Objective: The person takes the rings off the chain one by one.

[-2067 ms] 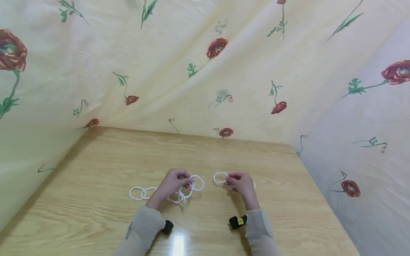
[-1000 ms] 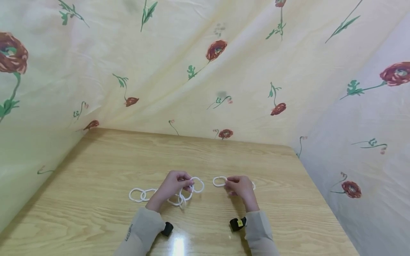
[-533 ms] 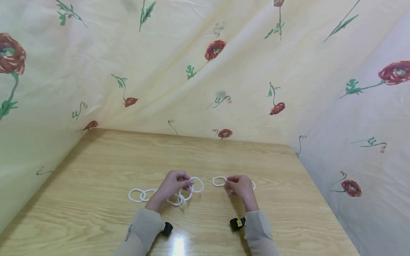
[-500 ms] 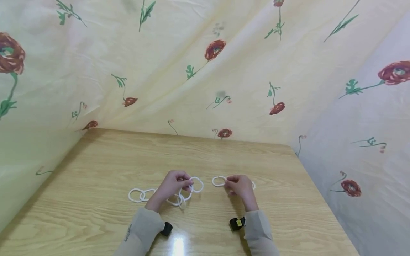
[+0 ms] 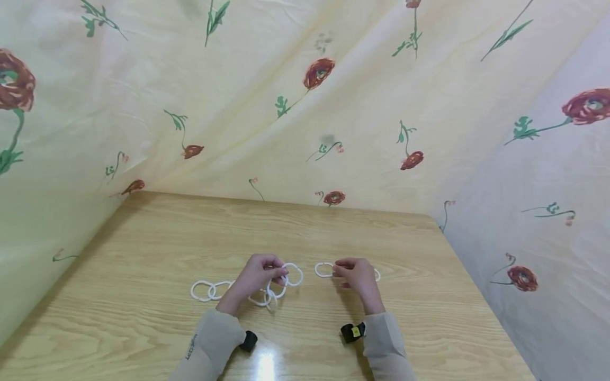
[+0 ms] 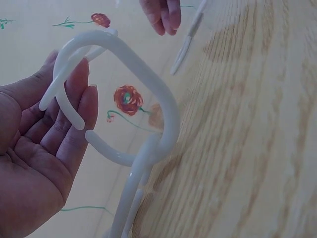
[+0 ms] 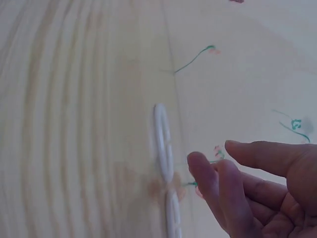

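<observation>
In the head view my left hand (image 5: pixel 254 274) pinches a white plastic ring (image 5: pixel 302 275) between thumb and fingers. The left wrist view shows a gapped ring (image 6: pixel 171 106) there, linked to more white rings (image 6: pixel 128 196) that trail down to the table. My right hand (image 5: pixel 359 276) hovers over a second set of rings (image 5: pixel 316 271). From the right wrist, its thumb and fingers stand apart with nothing between them. A ring (image 7: pixel 162 144) and another ring (image 7: pixel 173 218) lie flat beside that hand. Part of this set is hidden under the right hand in the head view.
Linked white rings (image 5: pixel 202 290) lie left of the left wrist on the wooden table (image 5: pixel 419 328). A flower-patterned cloth (image 5: pixel 238 106) hangs behind and at both sides of the table. Black wrist-camera mounts (image 5: pixel 249 341) sit near each cuff.
My right hand has shifted slightly left and covers more of the ring beside its fingertips. The left hand and its linked rings have stayed nearly still. The head view has drifted a little.
</observation>
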`<state>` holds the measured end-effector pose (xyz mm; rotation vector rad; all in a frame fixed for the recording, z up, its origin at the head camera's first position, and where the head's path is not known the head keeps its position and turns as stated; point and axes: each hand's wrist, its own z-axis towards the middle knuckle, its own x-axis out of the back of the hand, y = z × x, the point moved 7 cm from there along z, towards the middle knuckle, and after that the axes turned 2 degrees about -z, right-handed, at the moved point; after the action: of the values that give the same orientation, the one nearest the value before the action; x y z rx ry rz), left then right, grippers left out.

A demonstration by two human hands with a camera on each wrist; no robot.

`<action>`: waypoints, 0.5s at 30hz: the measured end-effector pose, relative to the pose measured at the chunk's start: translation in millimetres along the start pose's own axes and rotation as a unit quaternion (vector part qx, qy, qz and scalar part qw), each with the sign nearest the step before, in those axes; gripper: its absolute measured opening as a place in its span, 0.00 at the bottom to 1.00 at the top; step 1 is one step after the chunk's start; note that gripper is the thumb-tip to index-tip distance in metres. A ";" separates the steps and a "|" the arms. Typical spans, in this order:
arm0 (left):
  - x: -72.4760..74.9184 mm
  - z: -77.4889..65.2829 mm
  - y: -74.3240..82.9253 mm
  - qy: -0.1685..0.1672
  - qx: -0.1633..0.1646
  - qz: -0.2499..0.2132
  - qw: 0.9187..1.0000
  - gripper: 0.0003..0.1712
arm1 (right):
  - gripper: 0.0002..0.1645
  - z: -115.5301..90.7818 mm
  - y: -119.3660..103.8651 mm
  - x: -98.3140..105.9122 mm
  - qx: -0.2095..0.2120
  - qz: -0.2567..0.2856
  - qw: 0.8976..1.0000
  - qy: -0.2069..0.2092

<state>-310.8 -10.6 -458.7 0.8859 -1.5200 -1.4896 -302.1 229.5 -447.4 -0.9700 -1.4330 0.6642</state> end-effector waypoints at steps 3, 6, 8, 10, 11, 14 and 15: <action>0.6 0.1 1.1 0.003 -0.003 0.001 1.000 0.10 | 0.15 -1.7 -6.6 -4.6 0.012 0.018 0.999 -0.029; 1.2 0.1 1.6 0.006 -0.007 0.000 1.000 0.10 | 0.17 -5.5 -14.4 -11.9 0.028 0.040 0.996 -0.075; 1.4 0.0 1.5 0.008 -0.009 -0.001 1.000 0.10 | 0.18 -9.1 -19.7 -17.5 0.038 0.054 0.992 -0.107; 1.5 0.0 1.0 0.010 -0.010 -0.001 1.000 0.10 | 0.21 -12.7 -24.5 -23.9 0.048 0.056 0.987 -0.141; 1.7 0.2 0.6 0.010 -0.010 -0.002 1.000 0.10 | 0.22 -14.4 -26.6 -27.4 0.053 0.056 0.985 -0.157; 2.1 0.6 0.6 0.016 -0.008 -0.011 1.000 0.10 | 0.23 -18.8 -30.9 -38.9 0.064 0.055 0.977 -0.197; 2.5 0.8 0.6 0.018 -0.007 -0.014 1.000 0.10 | 0.23 -20.1 -31.8 -42.7 0.066 0.057 0.974 -0.208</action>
<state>-312.6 -12.5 -457.9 0.9242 -1.4755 -1.4944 -290.9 174.2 -439.3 -0.8428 -1.6795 1.0814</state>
